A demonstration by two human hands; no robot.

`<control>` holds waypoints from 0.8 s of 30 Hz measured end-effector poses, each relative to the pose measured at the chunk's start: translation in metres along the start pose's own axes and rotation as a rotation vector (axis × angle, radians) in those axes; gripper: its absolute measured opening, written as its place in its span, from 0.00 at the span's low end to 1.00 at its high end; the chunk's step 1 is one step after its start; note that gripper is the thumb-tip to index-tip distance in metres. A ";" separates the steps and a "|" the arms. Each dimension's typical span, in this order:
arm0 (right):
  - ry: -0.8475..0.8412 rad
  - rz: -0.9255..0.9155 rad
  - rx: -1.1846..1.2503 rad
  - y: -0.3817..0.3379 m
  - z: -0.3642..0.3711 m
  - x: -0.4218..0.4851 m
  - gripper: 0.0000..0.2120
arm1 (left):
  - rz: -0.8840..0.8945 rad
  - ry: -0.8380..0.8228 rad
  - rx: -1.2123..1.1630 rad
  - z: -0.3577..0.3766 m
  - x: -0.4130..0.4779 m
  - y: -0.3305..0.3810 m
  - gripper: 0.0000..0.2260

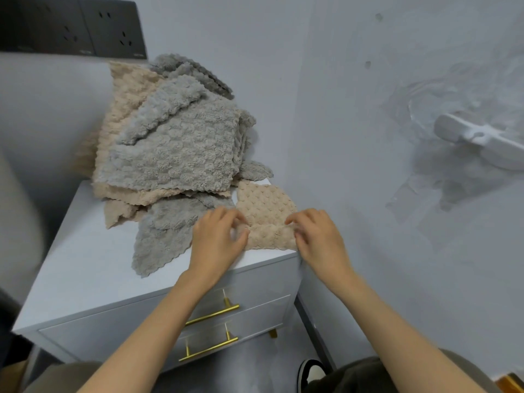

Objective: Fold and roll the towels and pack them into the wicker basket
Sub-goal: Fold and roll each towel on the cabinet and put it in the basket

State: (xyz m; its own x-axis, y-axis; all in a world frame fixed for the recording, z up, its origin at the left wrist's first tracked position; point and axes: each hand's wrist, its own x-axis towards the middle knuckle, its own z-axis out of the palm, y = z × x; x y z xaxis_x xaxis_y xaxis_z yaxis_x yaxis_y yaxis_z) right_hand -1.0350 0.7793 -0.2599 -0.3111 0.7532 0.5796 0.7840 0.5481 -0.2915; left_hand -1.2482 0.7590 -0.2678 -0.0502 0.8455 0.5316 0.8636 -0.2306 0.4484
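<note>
Pale grey walls meet in a corner where a white two-drawer cabinet [85, 251] with brass bar handles [212, 316] carries the work. A dark socket panel [85, 26] sits on the wall above its far left corner. Along the cabinet's far edge, leaning on the wall, is a heap of grey and beige fluffy towels [175, 143], none of them rolled. In front of it, toward the middle of the top, a single grey scallop-edged towel [161, 236] lies flat with one corner pointing at the near edge. Just right of that, the left hand [218, 239] has its fingers curled and its thumb closing toward them. It pinches the left end of a thick fold in a small beige bubble-textured towel [266, 211], which lies at the cabinet's near right corner. The right hand [317, 236] curls its fingertips onto the fold's right end and appears to pinch it too, right at the cabinet's right edge. This looks like the start of a roll away from the person. To do it well, both ends should turn at the same pace so the roll comes out straight. The plush cloth needs firm tucking against the top or it will spring loose, and the towel should be kept clear of the right edge. On the far right wall is a white plastic wall fitting [476, 140]. No wicker basket is in view.
</note>
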 end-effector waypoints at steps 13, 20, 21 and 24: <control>-0.144 -0.153 -0.101 0.003 -0.001 -0.013 0.15 | 0.355 -0.138 0.064 0.000 -0.011 -0.003 0.13; -0.282 -0.026 -0.083 0.015 -0.010 -0.015 0.18 | 0.190 -0.256 -0.110 -0.006 -0.007 -0.011 0.17; -0.290 -0.017 -0.073 0.016 -0.010 -0.015 0.18 | 0.178 -0.255 -0.118 -0.006 -0.007 -0.010 0.17; -0.332 0.090 0.030 0.014 -0.013 -0.012 0.16 | 0.140 -0.227 -0.129 -0.005 -0.007 -0.009 0.15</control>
State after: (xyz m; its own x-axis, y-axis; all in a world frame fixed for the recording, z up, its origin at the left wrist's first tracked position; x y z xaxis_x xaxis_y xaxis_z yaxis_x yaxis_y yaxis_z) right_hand -1.0135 0.7727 -0.2613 -0.4028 0.8738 0.2722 0.8019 0.4804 -0.3553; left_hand -1.2580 0.7521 -0.2717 0.1909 0.8839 0.4270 0.7828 -0.3995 0.4771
